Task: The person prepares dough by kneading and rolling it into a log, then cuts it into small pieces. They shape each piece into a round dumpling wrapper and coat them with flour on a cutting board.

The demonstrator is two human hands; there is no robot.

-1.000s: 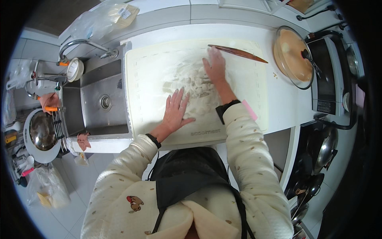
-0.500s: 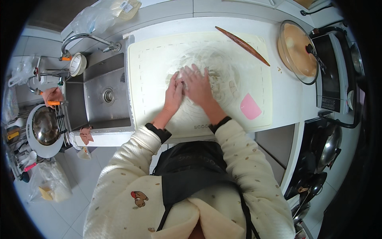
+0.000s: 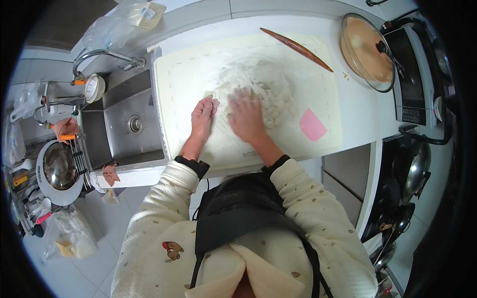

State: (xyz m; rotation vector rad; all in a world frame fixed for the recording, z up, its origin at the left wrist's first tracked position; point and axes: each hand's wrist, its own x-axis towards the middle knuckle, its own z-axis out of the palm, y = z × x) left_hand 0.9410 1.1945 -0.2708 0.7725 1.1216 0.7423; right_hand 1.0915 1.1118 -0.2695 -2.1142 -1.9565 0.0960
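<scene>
White flour lies in a loose, lumpy heap on a pale cream mat. My left hand is at the left of the heap, fingers curled in, with a small pale bit at the fingertips that I cannot make out. Over the near left part of the flour is my right hand, its fingers smeared by motion. A pink scraper lies flat on the mat, right of the flour. Across the mat's far right edge rests a brown tapered rolling pin.
A steel sink with a curved tap adjoins the mat on the left. At the far right stands a bowl under a glass lid, beside a small oven. Clear plastic bags sit at the back left.
My hands were close together in the flour and are now apart. The left drew back to the left with its fingers curled; the right blurs in motion. The flour is now heaped more to the right.
</scene>
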